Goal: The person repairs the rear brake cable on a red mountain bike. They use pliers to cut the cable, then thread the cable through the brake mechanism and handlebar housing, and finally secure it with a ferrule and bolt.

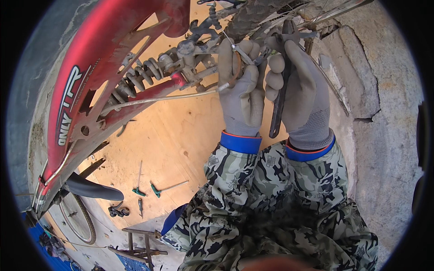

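Basically, 1 control cable (181, 96), pale outer, strung from the red MTB frame (104, 29) to the gloved L hand (242, 97), its end looping up at the fingers beside the rear end of the bike. L hand: thumb & fingers pinched on cable, prob. to keep the loose end steady. R hand (305, 88): gloved, curled round 1 black-handled tool (279, 106), thumb along the upper part, handle hanging down twd the wrist; prob. held so for leverage & to bring the head near the cable. Tool type & bite: can't tell, fingers hide it.

In the way: coil-spring shock (144, 73) & linkage crowd L side; knobbly tyre (248, 20) just beyond hands; broken concrete (389, 86) to R.

Also on plywood sheet (176, 140): 2 green T-handle keys (139, 192), 1 small screwdriver (140, 207), 1 dark mech. part (119, 210), poss. derailleur. Lower L: black saddle (95, 188) (or fender), spoked wheel (91, 228), wooden frame (147, 248), purpose unclear.
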The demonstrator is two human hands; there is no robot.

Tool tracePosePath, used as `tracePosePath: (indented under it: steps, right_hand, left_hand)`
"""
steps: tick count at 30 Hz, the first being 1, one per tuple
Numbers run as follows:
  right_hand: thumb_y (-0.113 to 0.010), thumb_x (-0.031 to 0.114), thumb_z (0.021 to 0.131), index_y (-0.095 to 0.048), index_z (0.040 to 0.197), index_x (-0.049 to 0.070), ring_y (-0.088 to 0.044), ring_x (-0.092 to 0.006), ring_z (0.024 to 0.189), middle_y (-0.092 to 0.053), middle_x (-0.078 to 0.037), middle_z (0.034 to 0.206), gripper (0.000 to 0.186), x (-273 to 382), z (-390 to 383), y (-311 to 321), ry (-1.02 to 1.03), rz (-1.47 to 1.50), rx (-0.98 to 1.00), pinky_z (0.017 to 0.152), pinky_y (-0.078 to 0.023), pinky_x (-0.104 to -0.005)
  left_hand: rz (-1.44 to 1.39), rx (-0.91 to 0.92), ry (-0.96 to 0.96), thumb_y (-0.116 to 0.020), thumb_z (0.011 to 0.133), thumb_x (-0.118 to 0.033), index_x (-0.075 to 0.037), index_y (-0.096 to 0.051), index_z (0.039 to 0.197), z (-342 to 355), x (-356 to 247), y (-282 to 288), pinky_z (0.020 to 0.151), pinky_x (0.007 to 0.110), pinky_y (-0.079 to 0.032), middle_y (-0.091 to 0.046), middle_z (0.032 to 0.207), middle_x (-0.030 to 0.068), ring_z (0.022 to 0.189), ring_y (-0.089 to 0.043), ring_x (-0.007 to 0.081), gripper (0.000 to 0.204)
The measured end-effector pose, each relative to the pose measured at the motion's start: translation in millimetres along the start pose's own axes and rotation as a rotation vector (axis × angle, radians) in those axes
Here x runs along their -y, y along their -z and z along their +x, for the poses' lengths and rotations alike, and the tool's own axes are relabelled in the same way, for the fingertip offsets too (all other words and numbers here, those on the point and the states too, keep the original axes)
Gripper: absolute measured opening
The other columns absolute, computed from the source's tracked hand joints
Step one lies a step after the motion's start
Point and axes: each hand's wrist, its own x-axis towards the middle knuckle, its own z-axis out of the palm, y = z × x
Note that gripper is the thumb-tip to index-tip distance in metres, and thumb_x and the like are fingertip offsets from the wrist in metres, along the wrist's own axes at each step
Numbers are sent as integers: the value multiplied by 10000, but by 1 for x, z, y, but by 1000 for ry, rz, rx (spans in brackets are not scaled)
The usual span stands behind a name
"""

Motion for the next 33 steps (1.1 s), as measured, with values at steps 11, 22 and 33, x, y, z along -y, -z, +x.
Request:
tracePosePath:
  steps: [11, 22, 33]
  right_hand:
    - [-426, 261, 1117, -560, 1299, -65, -561, -154, 717, -614, -91, 932, 396, -19, 5, 9, 224, -430, -77, 621, -479, -279]
    - [-414, 266, 1120, -543, 1297, -90, -543, -166, 707, -604, -105, 963, 418, -17, 5, -1, 133, -226, -96, 616, -476, -284]
    - [-443, 315, 1110, -562, 1245, -63, -530, -172, 691, -587, -95, 915, 418, -20, 15, -2, 165, -293, -49, 595, -454, -293]
  left_hand:
    - [-260, -1, 64, -504, 972, 65, -103, -263, 1630, 3, -2, -5, 545, 228, -538, -505, 1487, 232, 937, -686, 232, 721]
    - [-180, 5, -33, -541, 956, 85, -66, -276, 1616, 3, -6, -10, 513, 252, -544, -553, 1425, 239, 811, -688, 208, 727]
    - [-41, 36, -22, -540, 952, 102, 24, -233, 1604, 9, -13, -5, 693, 265, -608, -564, 1411, 297, 1165, -667, 272, 725]
